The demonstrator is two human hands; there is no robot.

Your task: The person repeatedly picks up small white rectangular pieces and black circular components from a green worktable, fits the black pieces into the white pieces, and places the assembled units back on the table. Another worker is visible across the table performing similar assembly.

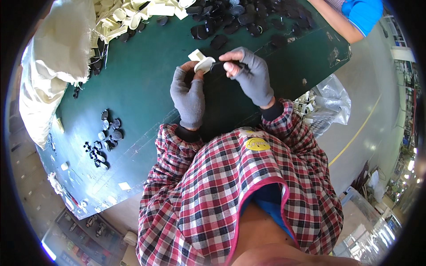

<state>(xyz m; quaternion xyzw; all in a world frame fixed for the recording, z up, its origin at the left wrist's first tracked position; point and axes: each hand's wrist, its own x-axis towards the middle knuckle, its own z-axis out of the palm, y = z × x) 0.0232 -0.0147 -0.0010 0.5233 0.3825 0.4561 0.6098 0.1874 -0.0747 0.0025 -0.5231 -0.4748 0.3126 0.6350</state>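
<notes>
Over the green table, my left hand [188, 97] wears a grey fingerless glove and pinches a cream plastic part [205, 64] with a rounded end and a square block. My right hand [254, 76], gloved the same way, is closed on a small black part [218, 68]. Its thumb and forefinger lie close together around that part, which meets the rounded end of the cream one. Whether the two parts are joined I cannot tell. Black fingers of shadow and dark table behind them blur the black part's outline.
Many cream parts [133, 13] and a heap of black oval parts [246, 17] lie along the far side. A white sack [57, 53] stands at left, with small black pieces [108, 133] nearby. Clear plastic bags [333, 99] hang beyond the right edge. Another person's arm [339, 20] rests at far right.
</notes>
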